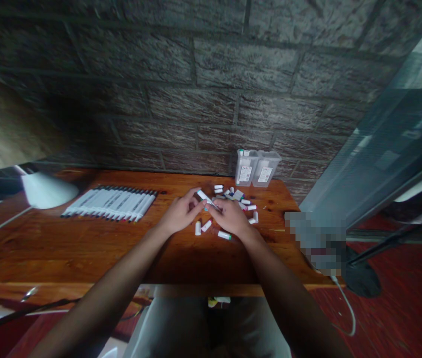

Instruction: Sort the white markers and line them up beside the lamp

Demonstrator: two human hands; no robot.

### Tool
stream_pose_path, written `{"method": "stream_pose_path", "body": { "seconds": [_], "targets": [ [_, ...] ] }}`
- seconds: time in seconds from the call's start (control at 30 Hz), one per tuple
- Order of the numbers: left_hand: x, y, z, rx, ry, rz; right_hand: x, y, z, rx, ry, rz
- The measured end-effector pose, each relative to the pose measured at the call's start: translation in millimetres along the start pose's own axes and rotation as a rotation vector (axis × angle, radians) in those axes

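Observation:
Over the wooden table (84, 243), my left hand (181, 215) and my right hand (230, 218) meet around one white marker (204, 197). Both hands are closed on it, and its upper end sticks out toward the wall. Around the hands lie several loose white marker caps (224, 234) with coloured tips. To the left, a tidy row of white markers (111, 203) lies side by side on the table.
Two clear plastic boxes (256, 169) with labels stand against the brick wall behind the caps. A white desk lamp (49, 189) leans in at the left, its cord running off the table. A blurred patch covers the table's right corner. Dark red floor lies beyond.

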State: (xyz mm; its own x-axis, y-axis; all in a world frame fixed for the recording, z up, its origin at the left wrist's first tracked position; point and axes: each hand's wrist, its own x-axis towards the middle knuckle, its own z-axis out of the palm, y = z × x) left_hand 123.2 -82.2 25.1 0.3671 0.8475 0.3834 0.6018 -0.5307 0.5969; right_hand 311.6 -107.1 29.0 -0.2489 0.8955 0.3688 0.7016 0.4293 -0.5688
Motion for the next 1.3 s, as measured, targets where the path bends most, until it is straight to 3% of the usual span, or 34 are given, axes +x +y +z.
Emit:
{"method": "stream_pose_path", "body": {
  "seconds": [0.83, 1.3],
  "targets": [
    [-0.1, 0.4, 0.4, 0.023, -0.039, 0.004, -1.1, 1.5, 1.4, -0.046, -0.039, 0.004],
    [-2.1, -5.2, 3.5, 0.073, -0.126, 0.004, -1.6, 2.8, 2.2, -0.111, -0.094, -0.045]
  ]
}}
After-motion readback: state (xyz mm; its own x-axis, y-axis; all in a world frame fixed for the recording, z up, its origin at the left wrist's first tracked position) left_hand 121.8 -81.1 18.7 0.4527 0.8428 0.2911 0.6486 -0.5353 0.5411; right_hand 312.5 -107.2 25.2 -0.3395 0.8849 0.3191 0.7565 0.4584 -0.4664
